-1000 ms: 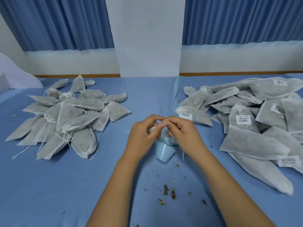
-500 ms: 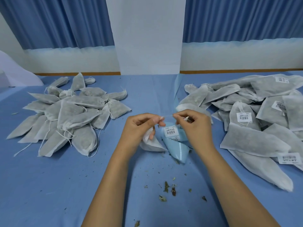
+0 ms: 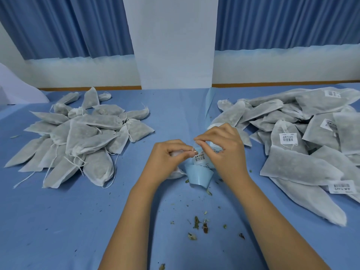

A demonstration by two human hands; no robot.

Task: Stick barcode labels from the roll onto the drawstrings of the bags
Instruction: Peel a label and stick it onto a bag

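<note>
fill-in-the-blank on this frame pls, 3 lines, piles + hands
1. The labelled pile lies to the ___ of the hands.
2. The left hand and the right hand both pinch a thin white ___.
3. Below the hands curls a backing strip of light ___ colour.
Missing words: right; drawstring; blue.

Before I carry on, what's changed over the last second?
The left hand and right hand, parted half a second ago, have closed together again above the barcode label, fingers pinching the drawstring. The blue backing strip swung back to centre. Left bag pile and right bag pile unchanged.
</note>
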